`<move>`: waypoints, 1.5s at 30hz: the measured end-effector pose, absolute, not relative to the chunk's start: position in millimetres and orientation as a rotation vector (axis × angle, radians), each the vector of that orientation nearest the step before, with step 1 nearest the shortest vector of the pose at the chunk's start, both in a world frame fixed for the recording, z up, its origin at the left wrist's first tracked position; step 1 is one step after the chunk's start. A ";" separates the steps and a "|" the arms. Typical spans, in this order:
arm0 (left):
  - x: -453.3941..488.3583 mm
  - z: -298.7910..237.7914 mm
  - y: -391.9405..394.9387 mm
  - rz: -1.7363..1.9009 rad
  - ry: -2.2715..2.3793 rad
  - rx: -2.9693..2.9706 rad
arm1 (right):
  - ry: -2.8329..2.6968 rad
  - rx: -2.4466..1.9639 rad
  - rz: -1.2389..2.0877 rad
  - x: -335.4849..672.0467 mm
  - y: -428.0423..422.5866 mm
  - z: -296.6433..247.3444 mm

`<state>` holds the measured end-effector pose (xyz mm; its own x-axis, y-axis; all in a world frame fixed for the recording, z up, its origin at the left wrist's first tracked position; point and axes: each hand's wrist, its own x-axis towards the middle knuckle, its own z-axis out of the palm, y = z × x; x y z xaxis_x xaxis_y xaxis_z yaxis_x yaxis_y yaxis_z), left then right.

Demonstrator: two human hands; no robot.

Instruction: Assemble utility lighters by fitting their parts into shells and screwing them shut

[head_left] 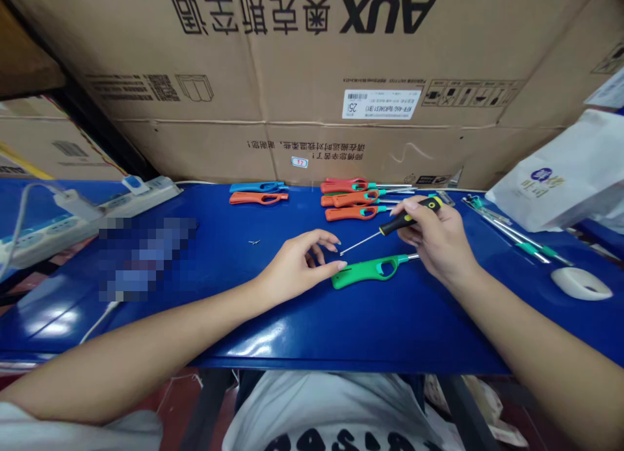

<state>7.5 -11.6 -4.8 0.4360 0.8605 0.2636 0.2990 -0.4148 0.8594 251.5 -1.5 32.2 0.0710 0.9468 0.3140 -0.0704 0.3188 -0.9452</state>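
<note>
My right hand [436,236] grips a black and yellow screwdriver [405,218], its thin shaft slanting down to the left. Near the shaft's tip is my left hand [302,262], with thumb and fingers apart. Its thumb reaches the left end of a green gas lighter [368,272] lying on the blue table; I cannot tell whether it presses on it. Something tiny may sit at the screwdriver's tip, too small to make out. Several small screws [254,242] lie on the table to the left of my left hand.
Behind my hands lie several red and orange lighters [348,198]. Blue [253,187] and orange [256,198] handle shells are left of them. Metal lighter tubes [511,233], a white bag [560,171] and a white oval object [581,283] are right. A power strip [92,210] is left; cardboard [292,67] stands behind.
</note>
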 end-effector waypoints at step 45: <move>8.7 -5.1 -12.5 0.983 0.901 2.010 | -1.359 -0.822 1.069 253.9 -7.1 28.0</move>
